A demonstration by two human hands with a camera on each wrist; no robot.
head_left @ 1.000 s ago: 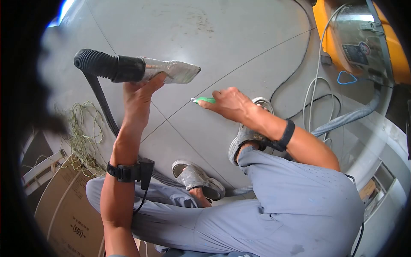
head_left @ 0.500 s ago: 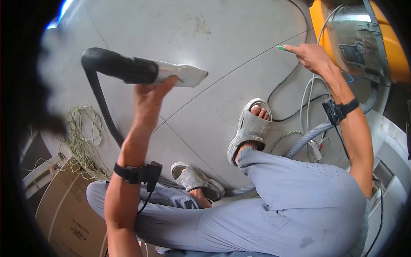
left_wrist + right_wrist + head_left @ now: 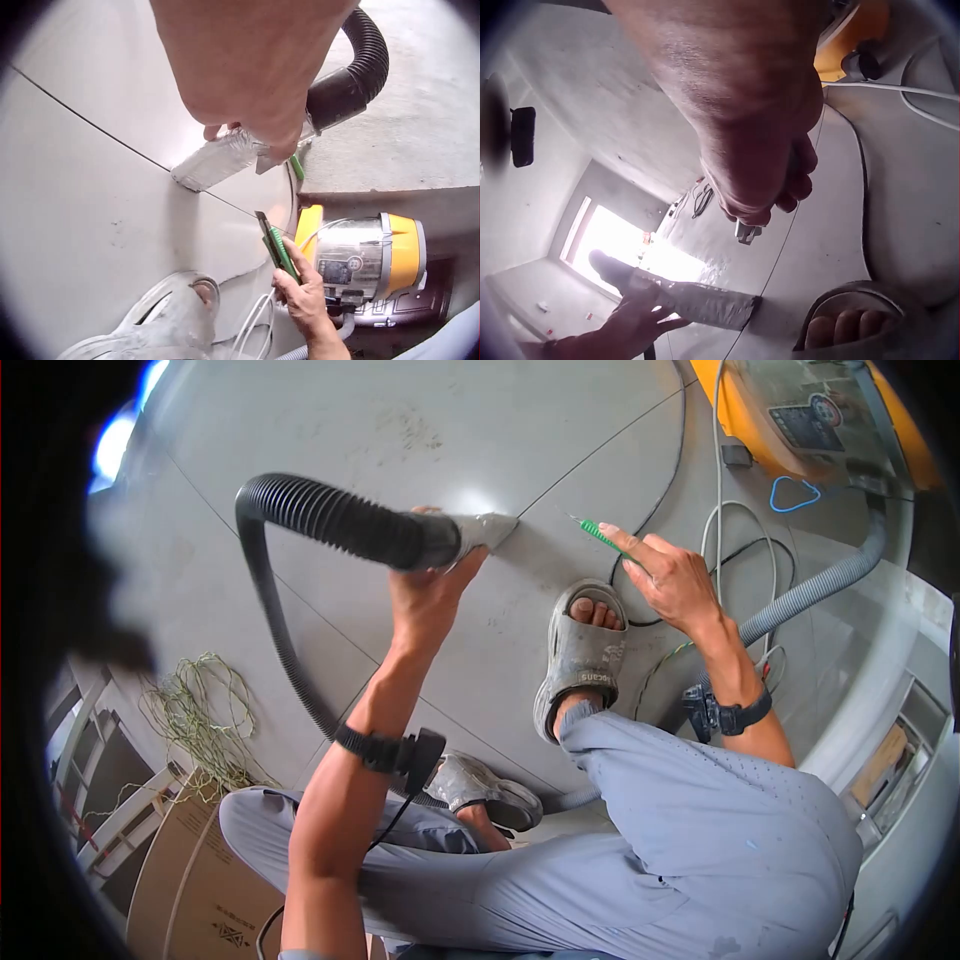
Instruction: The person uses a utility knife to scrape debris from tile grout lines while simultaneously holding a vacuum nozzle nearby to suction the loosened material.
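The black ribbed vacuum hose (image 3: 330,525) is down at the floor, its flat foil-wrapped nozzle (image 3: 487,530) set with its mouth right on the dark joint (image 3: 600,455) between the pale grey floor tiles (image 3: 400,420). My left hand (image 3: 430,595) grips the nozzle from below, fingers curled round it just ahead of the hose cuff. My right hand (image 3: 670,575) pinches the green snap-off knife (image 3: 603,536) — blade out, tip aimed at that same joint, near the nozzle but, as far as I can judge, raised off the tile.

So I'd call this the pause between strokes: suction parked on the line, blade not yet in it. The next move, I reckon, calls for dropping the tip square into the groove and keeping the nozzle close beside it. The blade mustn't skate onto the glaze or nick the thin black cable (image 3: 680,460) lying near my grey sandal (image 3: 580,660).

Hard to make out — whether the blade tip touches anything, since my own hands fill most of both wrist views. The yellow vacuum canister (image 3: 800,410) is cut off at the top edge. The grey corrugated hose (image 3: 810,595) dips out of sight behind my right arm, and what sits in the joint is too fine to tell.
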